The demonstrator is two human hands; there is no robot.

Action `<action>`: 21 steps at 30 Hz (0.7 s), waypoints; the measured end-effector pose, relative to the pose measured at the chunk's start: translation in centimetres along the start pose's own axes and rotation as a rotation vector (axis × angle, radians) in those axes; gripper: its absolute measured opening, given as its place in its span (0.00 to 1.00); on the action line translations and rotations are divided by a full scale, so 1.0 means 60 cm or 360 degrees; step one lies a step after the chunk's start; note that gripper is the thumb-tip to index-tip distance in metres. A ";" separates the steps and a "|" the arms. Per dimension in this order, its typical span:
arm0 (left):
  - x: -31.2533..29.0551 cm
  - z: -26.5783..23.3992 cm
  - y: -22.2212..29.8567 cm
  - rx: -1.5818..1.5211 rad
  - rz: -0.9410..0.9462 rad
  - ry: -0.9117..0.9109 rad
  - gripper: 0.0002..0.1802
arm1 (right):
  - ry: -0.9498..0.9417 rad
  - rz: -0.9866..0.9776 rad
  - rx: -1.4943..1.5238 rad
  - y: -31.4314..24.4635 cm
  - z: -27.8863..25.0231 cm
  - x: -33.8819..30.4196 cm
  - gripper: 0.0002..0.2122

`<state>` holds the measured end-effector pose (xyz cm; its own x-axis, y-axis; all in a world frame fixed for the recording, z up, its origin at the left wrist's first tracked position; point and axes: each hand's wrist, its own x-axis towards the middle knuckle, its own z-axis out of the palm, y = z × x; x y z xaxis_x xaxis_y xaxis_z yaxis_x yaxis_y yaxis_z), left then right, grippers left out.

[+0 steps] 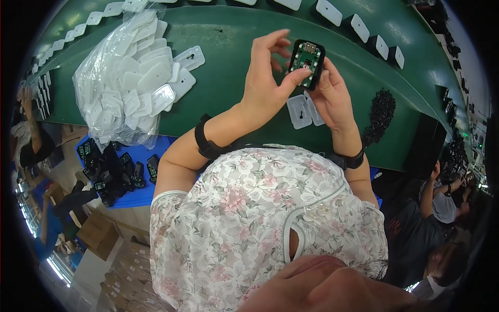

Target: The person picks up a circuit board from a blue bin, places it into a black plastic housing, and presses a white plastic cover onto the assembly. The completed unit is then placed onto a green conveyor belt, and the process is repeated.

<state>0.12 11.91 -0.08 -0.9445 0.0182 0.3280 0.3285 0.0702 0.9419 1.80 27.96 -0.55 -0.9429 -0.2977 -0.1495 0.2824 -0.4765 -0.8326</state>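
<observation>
bare worktop [223, 67] is stretching between the bag of white covers [125, 78] and the left hand [270, 70], with loose covers [190, 58] jutting in. a black case [322, 56] is filling the gap between the hands. two pale lids [299, 112] are lying beside the right hand [332, 99]. rightward, room is opening before the black heap [381, 112]; blocks [358, 28] are lining the far side.

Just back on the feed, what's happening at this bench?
A person holds a black case with a green circuit board in it. The right hand grips the case's side, while the left hand has its thumb over the board, its other fingers spread clear. Below them, two pale covers lie on the green table. A bag of white covers is to the left, and a heap of small black parts to the right.
</observation>
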 end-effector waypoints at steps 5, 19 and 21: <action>-0.006 -0.007 0.008 -0.0803 -0.0569 -0.0304 0.28 | -0.0049 0.0092 -0.0223 -0.003 -0.003 -0.005 0.27; -0.004 -0.023 -0.030 -0.0565 -0.0344 -0.0298 0.22 | 0.0093 -0.0399 -0.0902 -0.012 0.041 0.006 0.16; 0.000 -0.031 -0.025 -0.0743 -0.0481 -0.0388 0.21 | 0.0122 -0.0410 -0.1014 -0.017 0.040 0.008 0.15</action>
<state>-0.35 9.96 -1.39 -0.9524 0.2973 0.0670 -0.0388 -0.3363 0.9410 1.50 26.30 1.50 -0.9824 -0.1698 0.0774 -0.0890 0.0617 -0.9941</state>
